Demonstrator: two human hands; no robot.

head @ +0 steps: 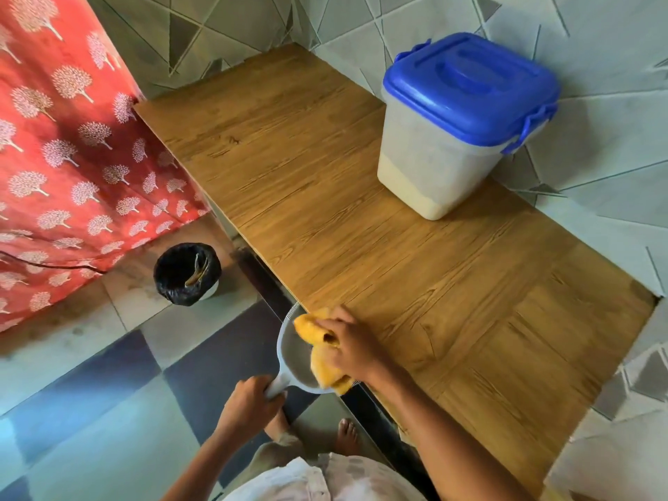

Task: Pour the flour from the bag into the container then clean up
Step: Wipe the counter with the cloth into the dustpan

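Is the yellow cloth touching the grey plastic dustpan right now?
Touching. The head view shows the crumpled yellow cloth, gripped by the right hand, lying against the grey plastic dustpan with no gap; the left hand holds its handle.

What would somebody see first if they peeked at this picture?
Probably the big container with its bright blue lid, standing shut at the back of the wooden counter, with flour low inside. Next, the hands at the counter's front edge: the right hand grips a yellow cloth over a grey dustpan held by the left hand.
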